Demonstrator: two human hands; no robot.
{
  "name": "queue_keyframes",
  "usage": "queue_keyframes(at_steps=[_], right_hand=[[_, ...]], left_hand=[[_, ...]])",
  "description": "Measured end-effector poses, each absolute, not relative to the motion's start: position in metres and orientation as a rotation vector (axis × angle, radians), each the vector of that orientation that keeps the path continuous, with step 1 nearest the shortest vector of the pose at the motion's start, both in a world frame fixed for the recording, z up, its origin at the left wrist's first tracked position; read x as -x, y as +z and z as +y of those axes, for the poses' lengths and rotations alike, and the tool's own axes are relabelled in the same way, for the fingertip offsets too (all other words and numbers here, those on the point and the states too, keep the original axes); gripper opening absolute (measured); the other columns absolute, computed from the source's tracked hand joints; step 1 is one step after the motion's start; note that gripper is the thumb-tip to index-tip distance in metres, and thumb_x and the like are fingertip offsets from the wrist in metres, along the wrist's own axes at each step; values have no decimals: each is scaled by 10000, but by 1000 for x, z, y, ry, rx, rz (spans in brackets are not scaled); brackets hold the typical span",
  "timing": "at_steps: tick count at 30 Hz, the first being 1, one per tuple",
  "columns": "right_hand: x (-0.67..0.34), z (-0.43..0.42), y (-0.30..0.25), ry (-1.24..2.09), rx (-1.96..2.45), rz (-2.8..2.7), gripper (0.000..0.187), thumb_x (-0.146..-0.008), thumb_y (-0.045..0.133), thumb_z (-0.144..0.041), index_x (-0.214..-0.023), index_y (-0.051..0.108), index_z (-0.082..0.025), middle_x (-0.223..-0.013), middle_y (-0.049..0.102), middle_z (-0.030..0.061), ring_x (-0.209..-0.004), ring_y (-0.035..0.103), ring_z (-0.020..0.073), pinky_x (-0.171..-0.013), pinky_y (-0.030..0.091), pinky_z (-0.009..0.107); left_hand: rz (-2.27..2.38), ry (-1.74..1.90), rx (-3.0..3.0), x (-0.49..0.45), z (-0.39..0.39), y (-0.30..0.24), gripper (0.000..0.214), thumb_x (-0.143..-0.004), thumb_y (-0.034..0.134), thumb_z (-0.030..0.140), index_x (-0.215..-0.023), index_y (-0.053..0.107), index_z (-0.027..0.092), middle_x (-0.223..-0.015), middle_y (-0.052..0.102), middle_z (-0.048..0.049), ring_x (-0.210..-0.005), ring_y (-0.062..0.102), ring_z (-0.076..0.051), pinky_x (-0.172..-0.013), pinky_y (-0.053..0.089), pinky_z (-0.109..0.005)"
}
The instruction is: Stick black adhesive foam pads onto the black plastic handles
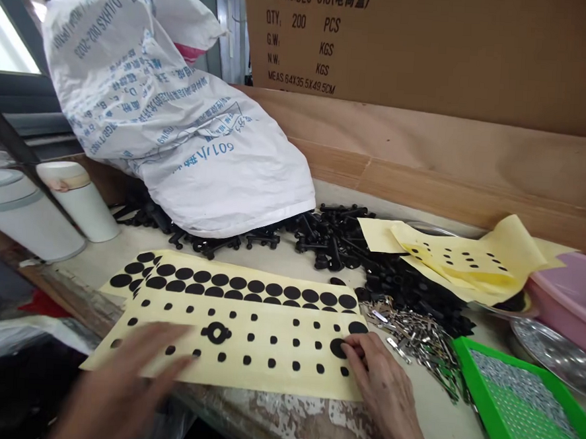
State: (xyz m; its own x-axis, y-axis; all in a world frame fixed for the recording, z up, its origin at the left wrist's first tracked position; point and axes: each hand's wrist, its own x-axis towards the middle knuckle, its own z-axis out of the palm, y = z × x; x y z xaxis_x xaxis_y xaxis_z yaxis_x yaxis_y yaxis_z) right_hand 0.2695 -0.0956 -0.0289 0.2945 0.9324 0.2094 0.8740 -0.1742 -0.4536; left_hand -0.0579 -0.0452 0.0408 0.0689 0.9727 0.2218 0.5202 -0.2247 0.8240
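A cream backing sheet [276,324] lies near the table's front edge, carrying rows of small black dots. On its left half rests a black ring-shaped part [216,333] with small tabs. My right hand [385,381] is at the sheet's right end, its fingertips pinched on the edge of a black round sticker [337,347]. Another black round sticker [358,327] is just above it. Over the sheet's lower left is my left hand [129,382], smeared by motion, its fingers apart and nothing visible in them. Behind, more sheets bear large black round stickers [220,280].
Black plastic parts [331,238] are heaped behind, partly under a white woven sack [227,162]. To the right are small metal pieces [415,333], a green tray [490,404], a metal dish [558,348] and a pink basin [571,296]. Pale cups [83,203] stand left.
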Motion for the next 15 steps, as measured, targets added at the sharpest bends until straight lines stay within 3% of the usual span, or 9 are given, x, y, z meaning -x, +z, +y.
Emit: queue_keyframes(at_steps=[4,6,10,15], right_hand=[[-272,-97,-32,188,1996,-1594,103,-883,522,-318,-830,582,-253,-781,619,-5,-650,607,169,-571,488,278],[-275,-99,-33,183,1964,-1601,109,-900,493,-298,-848,573,-248,-802,619,-2,-671,607,158,-617,503,272],[-277,-100,-38,172,1934,-1576,155,-914,449,-263,-979,583,-221,-879,613,37,-762,614,176,-683,509,295],[-274,-99,-34,273,1956,-1554,174,-911,462,-275,-821,604,-230,-824,595,18,-693,603,172,-625,477,294]], left_hand=[[911,483,-2482,-53,-47,7,414,-830,628,344,-1230,572,254,-1237,584,-85,-1086,533,-289,-893,469,-459],[900,428,-2666,-93,-49,-8,521,-792,668,405,-1252,545,194,-1204,586,-134,-1071,514,-320,-914,417,-515],[863,391,-2838,-115,-48,-21,555,-826,590,495,-1283,498,195,-1156,584,-122,-997,508,-293,-881,388,-502],[840,292,-2898,-110,-43,-12,555,-833,560,521,-1282,492,202,-1080,586,-100,-949,493,-282,-831,382,-489]])
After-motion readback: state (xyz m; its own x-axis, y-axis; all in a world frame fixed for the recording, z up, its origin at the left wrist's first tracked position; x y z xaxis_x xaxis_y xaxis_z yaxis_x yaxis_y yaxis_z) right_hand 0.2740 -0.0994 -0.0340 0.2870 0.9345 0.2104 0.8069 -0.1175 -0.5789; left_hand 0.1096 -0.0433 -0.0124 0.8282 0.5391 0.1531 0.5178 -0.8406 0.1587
